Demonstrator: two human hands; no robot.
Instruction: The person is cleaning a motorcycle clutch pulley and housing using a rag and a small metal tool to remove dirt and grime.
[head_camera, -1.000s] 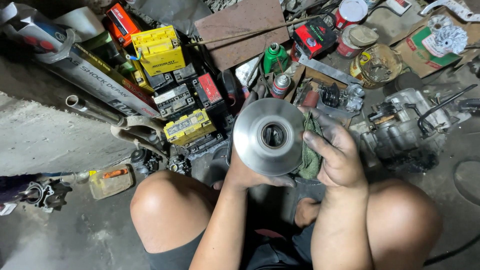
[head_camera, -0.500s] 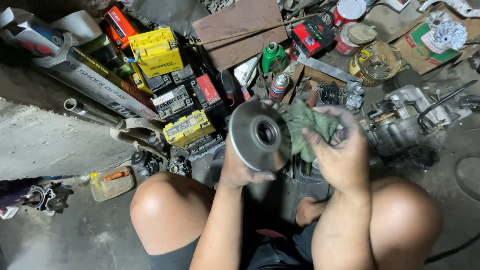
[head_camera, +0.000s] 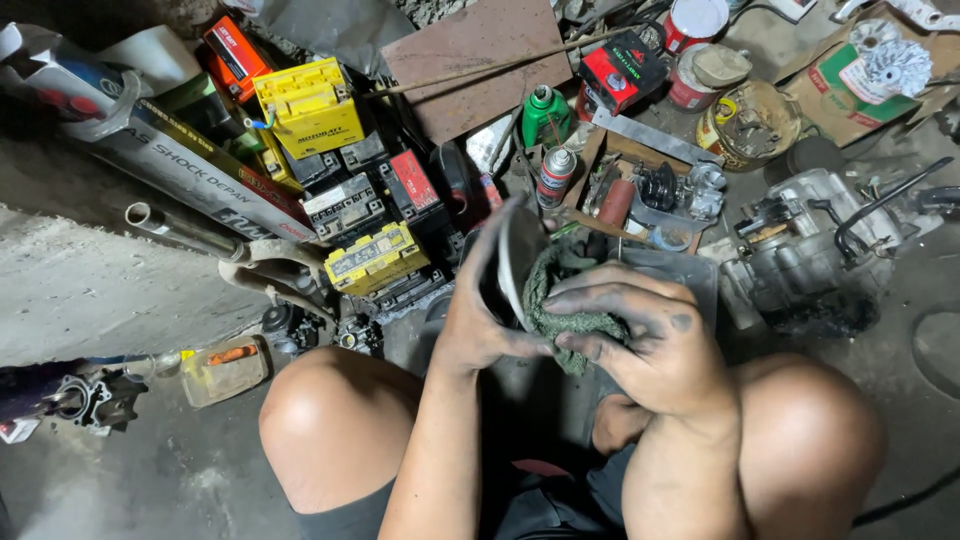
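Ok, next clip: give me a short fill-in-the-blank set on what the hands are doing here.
1. The left hand grips a round ____ disc, turned edge-on to the camera.
2. The right hand presses a ____ rag against the disc.
3. Both hands are smeared with dark ____.
4. The small spray can stands beside a ____ bottle.

Missing words: metal; green; grime; green

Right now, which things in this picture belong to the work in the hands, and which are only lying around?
In use:
left hand holding the round metal disc on edge
right hand pressing the green rag against the disc

Lying about:
yellow battery
green bottle
spray can
engine block
metal pipe
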